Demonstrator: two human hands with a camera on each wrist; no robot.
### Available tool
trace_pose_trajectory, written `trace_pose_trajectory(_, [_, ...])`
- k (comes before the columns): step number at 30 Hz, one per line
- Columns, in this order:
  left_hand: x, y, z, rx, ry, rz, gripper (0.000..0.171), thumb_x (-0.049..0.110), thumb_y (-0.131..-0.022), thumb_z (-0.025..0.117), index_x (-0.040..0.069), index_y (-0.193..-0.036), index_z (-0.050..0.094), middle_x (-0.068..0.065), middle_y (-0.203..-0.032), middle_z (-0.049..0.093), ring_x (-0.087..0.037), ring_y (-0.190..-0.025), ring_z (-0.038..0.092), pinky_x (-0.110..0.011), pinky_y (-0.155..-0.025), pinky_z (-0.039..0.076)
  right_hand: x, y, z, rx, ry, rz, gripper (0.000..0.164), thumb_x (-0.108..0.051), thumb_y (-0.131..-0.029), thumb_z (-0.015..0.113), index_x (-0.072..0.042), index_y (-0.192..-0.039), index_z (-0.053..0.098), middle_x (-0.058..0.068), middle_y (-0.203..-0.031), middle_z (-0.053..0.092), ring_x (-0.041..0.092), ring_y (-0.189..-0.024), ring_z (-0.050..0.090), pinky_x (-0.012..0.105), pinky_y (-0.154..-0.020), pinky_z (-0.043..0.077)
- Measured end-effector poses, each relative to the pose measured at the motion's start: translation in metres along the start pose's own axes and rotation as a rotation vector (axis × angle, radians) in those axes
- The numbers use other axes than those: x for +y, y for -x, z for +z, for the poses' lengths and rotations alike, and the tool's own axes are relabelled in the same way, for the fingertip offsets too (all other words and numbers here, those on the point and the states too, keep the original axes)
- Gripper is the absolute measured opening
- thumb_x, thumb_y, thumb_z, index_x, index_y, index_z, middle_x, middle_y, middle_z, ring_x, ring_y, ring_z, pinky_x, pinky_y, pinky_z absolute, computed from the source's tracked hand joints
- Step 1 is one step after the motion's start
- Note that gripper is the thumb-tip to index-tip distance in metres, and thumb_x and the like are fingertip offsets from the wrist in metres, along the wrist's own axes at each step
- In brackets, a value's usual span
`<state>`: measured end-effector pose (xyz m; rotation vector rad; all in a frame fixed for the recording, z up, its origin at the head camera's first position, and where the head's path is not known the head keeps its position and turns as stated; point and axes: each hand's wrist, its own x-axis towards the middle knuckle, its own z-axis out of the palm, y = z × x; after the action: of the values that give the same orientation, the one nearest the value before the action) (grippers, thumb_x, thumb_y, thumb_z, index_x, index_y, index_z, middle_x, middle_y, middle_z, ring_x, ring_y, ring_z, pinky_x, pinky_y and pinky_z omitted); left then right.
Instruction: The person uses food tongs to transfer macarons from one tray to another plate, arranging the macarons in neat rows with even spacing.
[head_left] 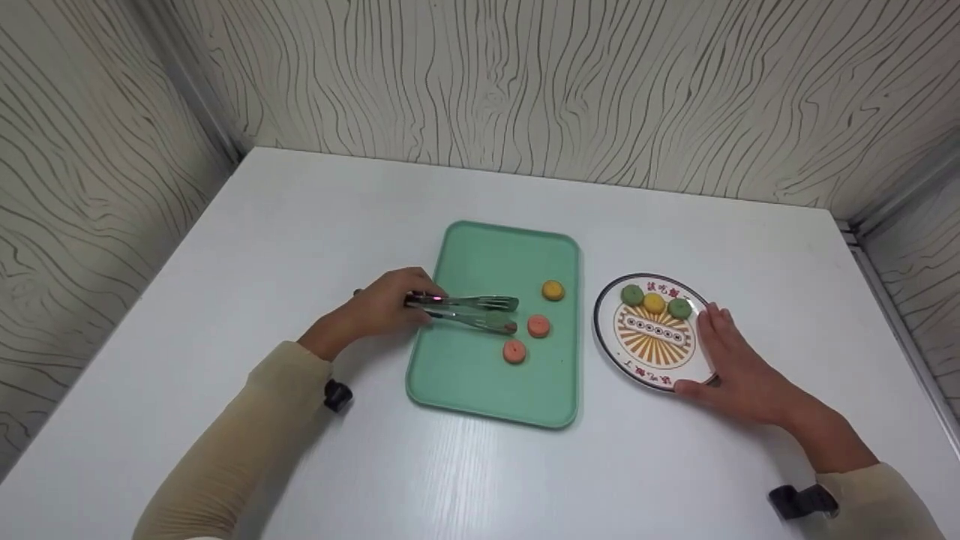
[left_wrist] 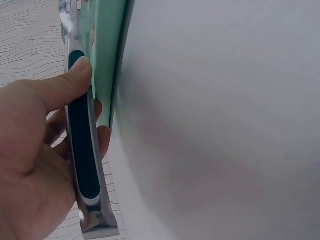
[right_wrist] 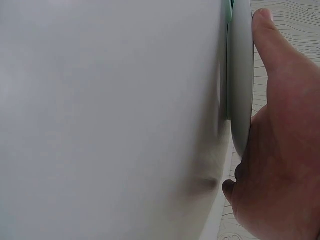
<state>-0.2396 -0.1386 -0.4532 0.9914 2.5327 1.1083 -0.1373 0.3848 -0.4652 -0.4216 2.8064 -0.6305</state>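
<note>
My left hand (head_left: 394,301) grips metal serving tongs (head_left: 469,301) by their dark-inlaid handles (left_wrist: 84,145), thumb on one side and fingers on the other. Over the green tray (head_left: 480,397), the tongs' spread ends lie around a green macaron (head_left: 496,320), which the nearer arm partly covers. Two pink macarons (head_left: 538,325) and a yellow macaron (head_left: 553,290) sit on the tray just right of the tongs. My right hand (head_left: 750,379) rests against the right rim of a round white plate (head_left: 611,341), fingers extended and thumb at the near edge. Two green macarons (head_left: 632,295) flank a yellow one (head_left: 654,303) on the plate.
The tray and plate stand side by side on a white table (head_left: 330,225), the plate to the right. Wood-grain panels (head_left: 525,82) rise along the table's back and sides. Black straps (head_left: 337,395) are worn at both wrists.
</note>
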Motion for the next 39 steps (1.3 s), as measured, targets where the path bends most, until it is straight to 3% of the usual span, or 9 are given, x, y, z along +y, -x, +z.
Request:
trace_pose_trajectory(32, [0.0015,-0.0007,0.0007,0.028,-0.038,0.013,0.029,0.003,-0.085,0.08,0.002,-0.114,0.076,-0.009,-0.103,0.07,-0.023,-0.095,0.062,-0.039,-0.085,0.051,0.0005,-0.0014,-0.0005,-0.005,0.005,0.0,0.116,-0.051,-0.091,0.071,0.009,-0.158,-0.003,0.028,-0.166,-0.012,0.042,-0.152,-0.015,0.069,-0.116,0.011])
trace_pose_trajectory(39, [-0.0001,-0.0015,0.0016,0.033,-0.028,-0.019,0.029,0.002,-0.085,0.08,0.003,-0.114,0.076,-0.009,-0.105,0.071,-0.023,-0.098,0.063,-0.04,-0.088,0.052,0.0001,-0.0004,-0.0006,0.0,0.001,-0.002,0.116,-0.05,-0.091,0.072,0.01,-0.158,-0.001,0.029,-0.166,-0.011,0.043,-0.152,-0.014,0.065,-0.118,0.01])
